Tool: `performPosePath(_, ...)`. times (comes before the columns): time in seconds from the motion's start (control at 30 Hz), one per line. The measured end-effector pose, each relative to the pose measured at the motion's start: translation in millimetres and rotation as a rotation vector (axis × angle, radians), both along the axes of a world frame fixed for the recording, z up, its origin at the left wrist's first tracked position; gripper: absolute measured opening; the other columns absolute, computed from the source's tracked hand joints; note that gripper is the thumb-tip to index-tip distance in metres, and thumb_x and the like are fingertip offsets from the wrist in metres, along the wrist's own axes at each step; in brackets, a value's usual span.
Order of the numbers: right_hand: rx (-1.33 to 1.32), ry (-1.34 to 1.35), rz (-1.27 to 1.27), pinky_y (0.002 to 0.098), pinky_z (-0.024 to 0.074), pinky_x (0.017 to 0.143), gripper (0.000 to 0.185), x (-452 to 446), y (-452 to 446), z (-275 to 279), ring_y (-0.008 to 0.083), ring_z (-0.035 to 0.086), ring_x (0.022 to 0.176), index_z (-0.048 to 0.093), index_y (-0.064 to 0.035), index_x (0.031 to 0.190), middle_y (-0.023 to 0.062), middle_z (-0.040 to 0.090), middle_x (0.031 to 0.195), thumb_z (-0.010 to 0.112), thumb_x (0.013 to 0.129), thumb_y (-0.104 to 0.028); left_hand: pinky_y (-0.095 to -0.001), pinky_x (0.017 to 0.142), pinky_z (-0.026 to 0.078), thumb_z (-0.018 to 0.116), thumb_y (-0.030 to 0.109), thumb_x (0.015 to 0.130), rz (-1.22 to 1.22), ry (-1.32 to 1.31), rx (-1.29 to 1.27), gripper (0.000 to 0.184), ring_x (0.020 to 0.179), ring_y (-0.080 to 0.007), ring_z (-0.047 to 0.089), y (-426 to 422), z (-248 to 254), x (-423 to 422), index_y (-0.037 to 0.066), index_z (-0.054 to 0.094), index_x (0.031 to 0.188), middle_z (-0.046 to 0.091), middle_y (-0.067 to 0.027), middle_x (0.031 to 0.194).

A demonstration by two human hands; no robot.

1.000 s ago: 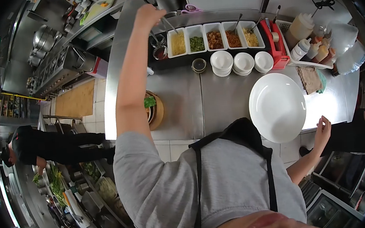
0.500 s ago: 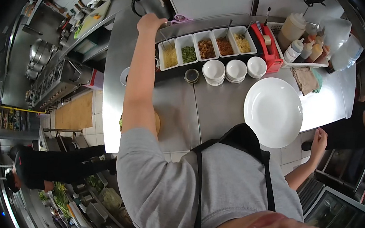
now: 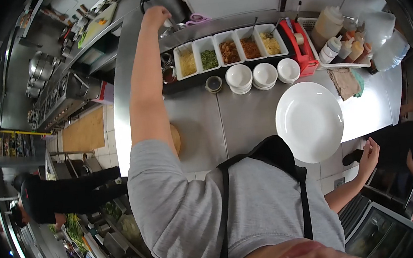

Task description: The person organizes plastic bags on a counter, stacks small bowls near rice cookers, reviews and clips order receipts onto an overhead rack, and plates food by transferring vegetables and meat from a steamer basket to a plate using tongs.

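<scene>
My left arm stretches far over the counter to its back left corner. There my left hand is closed, fingers curled down beside a small metal container; what they grip, if anything, I cannot make out. Purple-handled scissors lie just right of that container. My right hand hangs off the counter's front edge at the right, holding nothing, its fingers loosely bent and apart. Nearest to it is a large white plate. Partly hidden by my left arm is a round wooden board.
White trays of chopped ingredients line the back, with stacked white bowls before them. A red holder, a basket of sauce bottles and folded cloths stand right. One person is left, another right.
My left hand has moved left and slightly farther back, uncovering the metal container. My right hand has shifted a little to the right, its fingers spreading.
</scene>
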State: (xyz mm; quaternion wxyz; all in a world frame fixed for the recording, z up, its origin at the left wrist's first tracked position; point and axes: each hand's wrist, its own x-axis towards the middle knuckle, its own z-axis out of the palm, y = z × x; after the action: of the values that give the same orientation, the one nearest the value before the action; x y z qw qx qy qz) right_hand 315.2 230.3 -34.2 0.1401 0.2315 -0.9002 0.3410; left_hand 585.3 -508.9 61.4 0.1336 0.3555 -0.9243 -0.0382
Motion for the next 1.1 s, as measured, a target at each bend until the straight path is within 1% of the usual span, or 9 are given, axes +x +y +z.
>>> performPosePath(0.37, -0.415, -0.3, 0.738, 0.0241, 0.0458, 0.07, 0.018, 64.5, -171.1, 61.3, 0.0132, 0.056, 0.078, 0.056, 0.0027, 0.102, 0.0067, 0.058, 0.096, 0.045, 0.089, -0.006, -0.0339, 0.066, 0.046, 0.057, 0.015, 0.077, -0.123, 0.201, -0.789, 0.009, 0.076, -0.0248, 0.055, 271.3, 99.5, 113.3, 0.008, 0.057, 0.084, 0.055, -0.007, 0.082)
performPosePath(0.43, -0.411, -0.483, 1.013, 0.0247, 0.0444, 0.068, 0.016, 121.1, -216.4, 72.4, 0.0149, 0.056, 0.076, 0.057, 0.0021, 0.098, 0.0074, 0.058, 0.092, 0.048, 0.086, -0.001, -0.0279, 0.071, 0.045, 0.057, 0.014, 0.078, 0.057, 0.332, -0.586, 0.012, 0.092, -0.0207, 0.052, 322.2, 103.5, 147.6, 0.008, 0.057, 0.088, 0.055, -0.004, 0.089)
performPosePath(0.47, -0.311, -0.351, 1.168, 0.0248, 0.0439, 0.067, 0.015, 146.6, -233.2, 82.8, 0.0154, 0.056, 0.075, 0.058, 0.0019, 0.096, 0.008, 0.057, 0.09, 0.05, 0.083, 0.0, -0.0306, 0.065, 0.047, 0.06, 0.016, 0.078, 0.136, 0.438, -0.575, 0.015, 0.07, -0.0258, 0.058, 348.2, 106.2, 160.4, 0.009, 0.061, 0.092, 0.06, -0.0082, 0.081)
performPosePath(0.63, -0.222, -0.299, 1.583, 0.024, 0.0431, 0.065, 0.013, 225.1, -274.4, 94.1, 0.0155, 0.055, 0.073, 0.059, 0.0014, 0.091, 0.0086, 0.056, 0.082, 0.056, 0.079, 0.001, -0.0262, 0.052, 0.044, 0.063, 0.012, 0.078, 0.605, 0.759, -0.587, 0.011, 0.063, -0.0174, 0.056, 432.0, 88.1, 314.9, 0.005, 0.061, 0.086, 0.06, -0.0068, 0.081)
performPosePath(0.7, -0.195, -0.374, 1.685, 0.0236, 0.0434, 0.065, 0.012, 245.5, -288.2, 86.7, 0.0143, 0.055, 0.072, 0.059, 0.0016, 0.091, 0.0079, 0.056, 0.083, 0.055, 0.08, -0.002, -0.0299, 0.054, 0.044, 0.061, 0.013, 0.079, 1.006, 0.524, -0.583, 0.01, 0.065, -0.0207, 0.057, 456.1, 67.9, 371.2, 0.006, 0.061, 0.086, 0.059, -0.0072, 0.082)
performPosePath(0.77, -0.083, -0.815, 1.686, 0.0226, 0.0444, 0.064, 0.015, 270.7, -302.2, 72.4, 0.0119, 0.055, 0.07, 0.061, 0.0006, 0.09, 0.0054, 0.058, 0.083, 0.053, 0.085, -0.011, -0.033, 0.057, 0.045, 0.058, 0.016, 0.081, 1.226, 0.172, -0.56, 0.01, 0.068, -0.0244, 0.058, 456.3, 18.8, 433.2, 0.007, 0.061, 0.085, 0.058, -0.0076, 0.081)
performPosePath(0.87, 0.1, -1.154, 1.823, 0.022, 0.0459, 0.062, 0.023, 327.2, -321.1, 49.3, 0.0103, 0.056, 0.07, 0.063, -0.003, 0.091, 0.0035, 0.06, 0.083, 0.051, 0.088, -0.023, -0.0343, 0.058, 0.045, 0.057, 0.016, 0.081, 1.333, 0.233, -0.529, 0.01, 0.069, -0.0258, 0.057, 470.2, -7.1, 429.4, 0.008, 0.061, 0.085, 0.057, -0.008, 0.078)
performPosePath(1.0, 0.364, -1.643, 1.846, 0.0244, 0.0475, 0.06, 0.029, 402.0, -325.2, 50.4, 0.0127, 0.058, 0.071, 0.06, -0.0006, 0.094, 0.0074, 0.061, 0.085, 0.05, 0.089, -0.028, -0.0236, 0.045, 0.044, 0.064, 0.007, 0.077, 0.957, 0.584, -0.59, 0.011, 0.061, -0.017, 0.054, 471.8, -6.9, 345.9, 0.001, 0.063, 0.085, 0.057, -0.0081, 0.076)
performPosePath(1.1, 0.362, -2.108, 1.575, 0.025, 0.0473, 0.065, 0.032, 421.3, -330.6, 61.9, 0.0117, 0.056, 0.078, 0.058, -0.0002, 0.102, 0.0072, 0.059, 0.091, 0.049, 0.09, -0.028, -0.0283, 0.054, 0.046, 0.07, 0.005, 0.065, 0.626, 0.635, -0.529, 0.017, 0.06, -0.0197, 0.055, 469.1, -19.4, 293.1, 0.006, 0.062, 0.08, 0.057, -0.0048, 0.068)
